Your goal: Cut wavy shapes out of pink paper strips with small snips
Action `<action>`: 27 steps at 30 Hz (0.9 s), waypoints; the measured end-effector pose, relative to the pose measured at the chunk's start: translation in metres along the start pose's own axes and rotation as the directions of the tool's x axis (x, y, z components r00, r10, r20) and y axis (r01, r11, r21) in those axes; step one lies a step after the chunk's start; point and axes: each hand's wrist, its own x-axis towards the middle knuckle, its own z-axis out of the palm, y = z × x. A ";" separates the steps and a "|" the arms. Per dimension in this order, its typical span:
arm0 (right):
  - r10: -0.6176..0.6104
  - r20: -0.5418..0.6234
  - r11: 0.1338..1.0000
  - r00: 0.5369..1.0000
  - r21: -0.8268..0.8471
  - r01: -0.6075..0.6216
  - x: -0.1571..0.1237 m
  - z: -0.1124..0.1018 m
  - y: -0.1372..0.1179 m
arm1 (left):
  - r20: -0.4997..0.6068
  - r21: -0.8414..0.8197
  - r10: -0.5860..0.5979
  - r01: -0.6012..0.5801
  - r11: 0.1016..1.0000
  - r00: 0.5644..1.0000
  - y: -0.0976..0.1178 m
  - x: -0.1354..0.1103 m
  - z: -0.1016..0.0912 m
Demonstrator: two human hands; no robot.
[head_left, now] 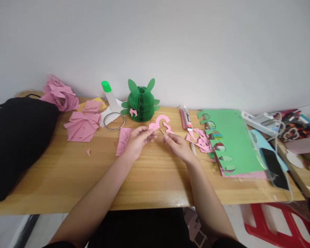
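My left hand pinches a pink paper cutout with a curved, hooked outline between thumb and fingers. Close beside it, my right hand is closed on a thin pointed tool; most of that tool is hidden in the fingers, and its kind cannot be made out. A narrow wavy pink strip shows just beyond the right fingertips. Partly under my left wrist lies a pink paper sheet marked with curved lines. Behind the hands stands a green honeycomb paper figure with leaf shapes and a small pink bow.
Left are folded pink papers, a tape ring, a green-capped glue bottle and a black bag. Right are a glue tube, pink scraps, green sheets and a phone. A wall stands behind.
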 end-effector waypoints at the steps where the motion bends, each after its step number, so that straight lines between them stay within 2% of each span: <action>1: 0.020 0.023 1.000 1.000 0.016 -0.020 0.000 0.002 0.000 | 0.007 -0.009 -0.003 0.003 1.000 1.000 0.000 0.000 0.000; 5: 0.085 0.094 0.990 0.992 0.106 -0.095 0.000 0.008 -0.002 | 0.041 -0.013 -0.012 0.013 1.000 0.999 0.000 -0.004 0.002; 9: 0.121 0.103 0.973 0.987 0.187 -0.139 -0.001 0.009 -0.003 | 0.069 0.004 -0.011 0.011 1.000 0.998 -0.003 -0.007 0.006; 15: 0.143 0.096 0.949 0.985 0.268 -0.164 -0.001 0.009 -0.004 | 0.076 0.012 0.013 -0.014 1.000 0.997 -0.009 -0.010 0.012; 27: 0.155 0.160 0.920 0.975 0.337 -0.202 -0.002 0.011 -0.006 | 0.086 -0.073 -0.039 0.045 0.996 0.996 -0.012 -0.008 0.009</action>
